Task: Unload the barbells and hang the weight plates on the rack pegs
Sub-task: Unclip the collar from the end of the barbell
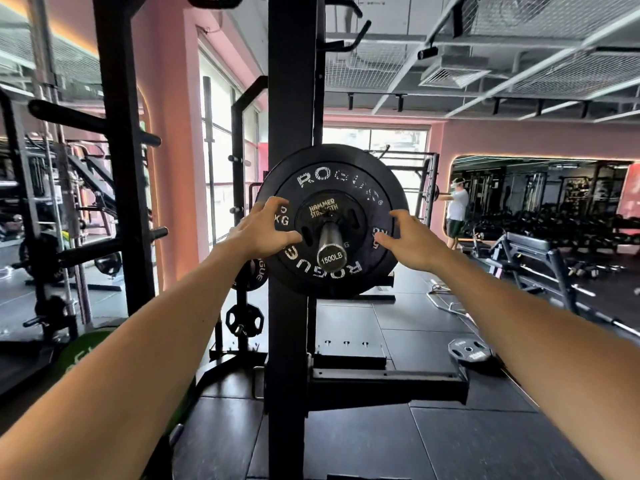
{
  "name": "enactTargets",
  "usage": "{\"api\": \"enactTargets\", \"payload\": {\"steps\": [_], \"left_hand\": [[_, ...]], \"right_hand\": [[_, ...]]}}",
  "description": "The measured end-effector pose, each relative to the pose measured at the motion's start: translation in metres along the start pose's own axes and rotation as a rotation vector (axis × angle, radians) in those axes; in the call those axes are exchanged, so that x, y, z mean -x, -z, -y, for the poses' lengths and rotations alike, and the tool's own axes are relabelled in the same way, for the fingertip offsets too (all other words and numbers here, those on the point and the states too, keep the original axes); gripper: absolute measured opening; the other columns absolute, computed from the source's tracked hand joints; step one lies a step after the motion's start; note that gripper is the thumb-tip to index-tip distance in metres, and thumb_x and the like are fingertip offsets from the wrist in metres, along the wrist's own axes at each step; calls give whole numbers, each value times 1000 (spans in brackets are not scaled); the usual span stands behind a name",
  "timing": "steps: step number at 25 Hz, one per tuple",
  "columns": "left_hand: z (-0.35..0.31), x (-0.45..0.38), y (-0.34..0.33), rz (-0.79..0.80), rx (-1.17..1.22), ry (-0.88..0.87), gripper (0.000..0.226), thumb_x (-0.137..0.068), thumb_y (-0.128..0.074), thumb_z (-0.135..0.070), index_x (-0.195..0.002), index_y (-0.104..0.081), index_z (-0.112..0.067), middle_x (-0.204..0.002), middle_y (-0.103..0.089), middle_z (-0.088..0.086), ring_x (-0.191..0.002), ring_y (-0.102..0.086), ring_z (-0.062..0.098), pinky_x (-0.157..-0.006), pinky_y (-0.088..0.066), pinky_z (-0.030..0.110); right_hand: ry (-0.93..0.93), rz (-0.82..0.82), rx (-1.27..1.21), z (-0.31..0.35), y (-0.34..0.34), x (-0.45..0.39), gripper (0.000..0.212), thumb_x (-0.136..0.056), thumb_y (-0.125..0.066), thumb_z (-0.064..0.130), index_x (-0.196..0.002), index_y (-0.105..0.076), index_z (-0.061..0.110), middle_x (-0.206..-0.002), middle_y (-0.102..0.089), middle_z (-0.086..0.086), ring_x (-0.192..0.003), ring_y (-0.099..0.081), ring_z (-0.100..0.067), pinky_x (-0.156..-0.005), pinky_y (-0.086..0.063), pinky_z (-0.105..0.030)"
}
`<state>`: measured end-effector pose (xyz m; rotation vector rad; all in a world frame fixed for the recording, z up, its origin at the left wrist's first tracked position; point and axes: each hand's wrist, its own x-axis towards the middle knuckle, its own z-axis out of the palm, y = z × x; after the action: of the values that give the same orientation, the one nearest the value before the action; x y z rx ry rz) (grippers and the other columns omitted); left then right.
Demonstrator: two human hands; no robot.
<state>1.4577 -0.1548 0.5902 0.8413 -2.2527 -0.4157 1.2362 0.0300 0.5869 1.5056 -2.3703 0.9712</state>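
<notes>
Step in hand: reaching for the small black iron plate marked Hammer Strength [327, 211], seated outermost on the steel barbell sleeve with the 1500LB end cap [331, 244]. Directly behind that sleeve's small plate: large black rubber Rogue bumper plate [349, 168]. Left of the sleeve: left hand [264, 230], fingers spread, holding nothing. Right of the sleeve: right hand [410, 243], fingers likewise spread (contact with either plate not discernible). Likely next: two-handed grip, straight pull off the sleeve. Left of the sleeve: black upright rack post [289, 116]. No containers visible.

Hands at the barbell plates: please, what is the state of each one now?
Left hand: open, fingers spread, at the small plate.
Right hand: open, holding nothing.
</notes>
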Motion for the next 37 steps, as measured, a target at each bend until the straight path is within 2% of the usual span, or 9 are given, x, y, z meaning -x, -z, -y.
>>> {"api": "enactTargets", "payload": {"steps": [8,13,17,21,25,27,30,34,37], "left_hand": [[31,-96,-50,18,-14,-63,69,-79,-70,-45,-136,-42,-17,-134,-51,8,-120,-52,28,-101,-43,42],[50,-157,-83,66,3,-51,57,-86,-69,-38,-133,-50,-12,-124,-60,11,-114,-56,27,-97,-44,35],[57,-182,-104,102,9,-91,46,-86,-71,-38,-121,-60,-11,-102,-67,6,-103,-62,23,-82,-42,26],[63,-189,-111,167,137,-107,37,-84,-73,-38,-107,-63,-11,-79,-68,0,-77,-65,19,-67,-44,22],[72,-196,-113,240,312,-107,37,-84,-74,-30,-109,-66,-3,-84,-74,13,-78,-72,26,-76,-58,37],[71,-195,-114,264,377,-117,32,-86,-72,-23,-108,-65,0,-88,-73,17,-78,-70,23,-72,-59,30],[69,-194,-113,300,414,-124,25,-88,-70,-18,-103,-66,1,-85,-71,14,-77,-69,18,-67,-57,20],[69,-194,-117,330,421,-115,8,-92,-65,-13,-92,-64,-5,-81,-68,11,-77,-67,17,-73,-58,25],[70,-193,-121,320,510,-75,6,-91,-64,-9,-86,-61,-10,-79,-66,10,-78,-66,19,-79,-57,30]], "right_hand": [[-19,9,36,-3,-28,-85,60,-95,-48,48,-142,-37,13,-127,-58,-9,-117,-55,-27,-100,-43,-42],[-27,9,52,-3,-61,-147,56,-92,-48,53,-133,-48,14,-127,-60,-7,-117,-56,-26,-100,-44,-43],[-31,37,76,-2,-82,-178,51,-93,-49,52,-125,-55,13,-121,-63,-9,-113,-57,-27,-97,-46,-41],[-28,65,97,5,-99,-193,54,-89,-52,57,-118,-60,11,-119,-64,-12,-111,-59,-29,-95,-48,-40],[-34,16,176,23,-106,-199,70,-80,-55,69,-106,-64,5,-116,-64,-15,-104,-61,-33,-84,-49,-37],[-27,-20,256,33,-104,-201,73,-78,-57,70,-113,-63,5,-122,-61,-14,-110,-60,-33,-86,-48,-36],[20,-23,390,45,-104,-202,63,-87,-52,59,-121,-60,6,-130,-56,-16,-118,-55,-35,-92,-45,-38],[71,-23,447,43,-97,-199,34,-101,-35,20,-122,-57,4,-127,-55,-22,-116,-54,-41,-92,-46,-41],[21,-9,349,34,-95,-198,31,-101,-33,15,-105,-61,2,-118,-57,-23,-104,-56,-41,-87,-46,-39]]}}
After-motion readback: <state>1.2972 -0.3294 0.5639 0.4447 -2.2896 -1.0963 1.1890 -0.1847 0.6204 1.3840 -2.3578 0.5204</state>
